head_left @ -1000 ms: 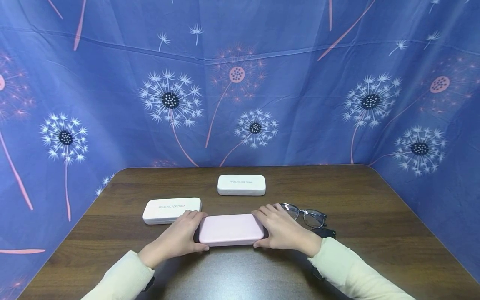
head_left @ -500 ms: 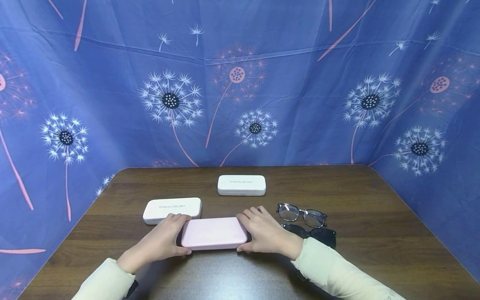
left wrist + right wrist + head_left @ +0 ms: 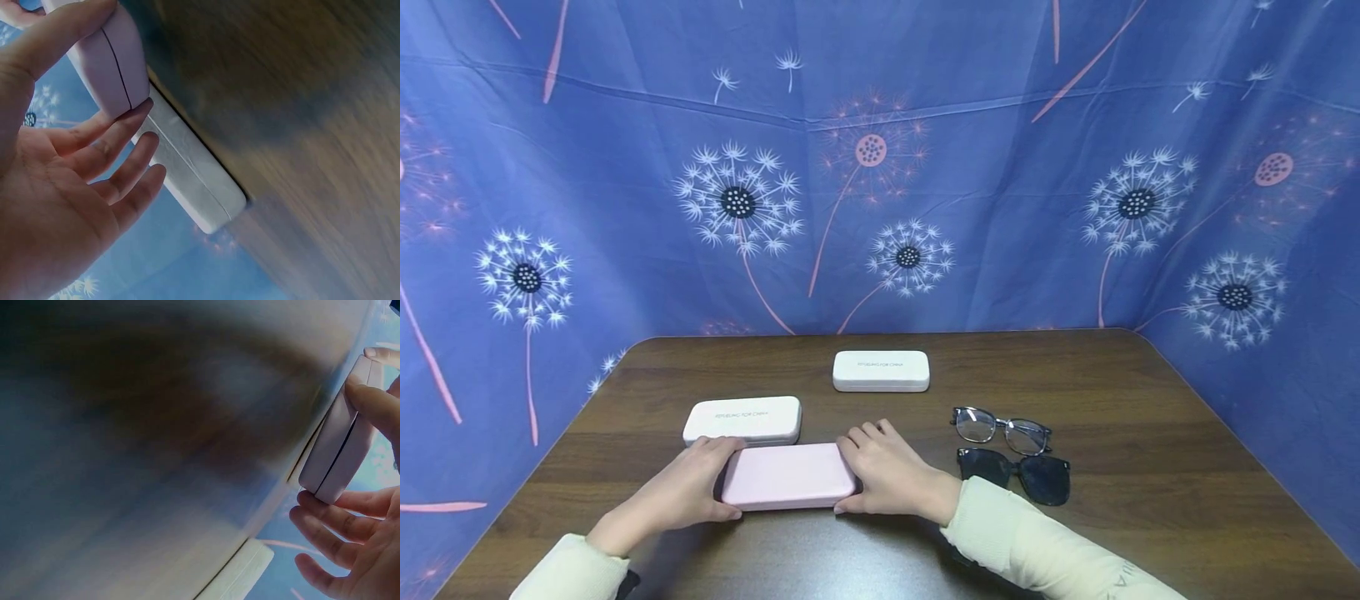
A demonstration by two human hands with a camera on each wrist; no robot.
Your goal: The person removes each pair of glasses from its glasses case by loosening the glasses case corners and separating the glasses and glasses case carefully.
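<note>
A pale pink glasses case (image 3: 790, 477) lies crosswise between my two hands near the front middle of the table. At its left end, my left hand (image 3: 681, 492) grips it, thumb on the near side and fingertips on the far side. Gripping the right end in the same way is my right hand (image 3: 891, 475). The case's lid seam (image 3: 119, 72) runs unbroken in the left wrist view, so it is closed. Just behind it sits a white glasses case (image 3: 745, 418), its front edge partly hidden by my left fingers and the pink case.
Another white glasses case (image 3: 881, 372) stands farther back at the middle. On the right lie clear-lens glasses (image 3: 976, 425), with dark sunglasses (image 3: 1047, 481) in front of them, close to my right sleeve (image 3: 1000, 517). A blue dandelion-print cloth (image 3: 1015, 275) hangs behind the wooden table (image 3: 1135, 433).
Both hands have carried the pink glasses case to the left and slightly nearer. The sunglasses, earlier mostly covered by the right arm, now show. The white cases and clear glasses stay put.
</note>
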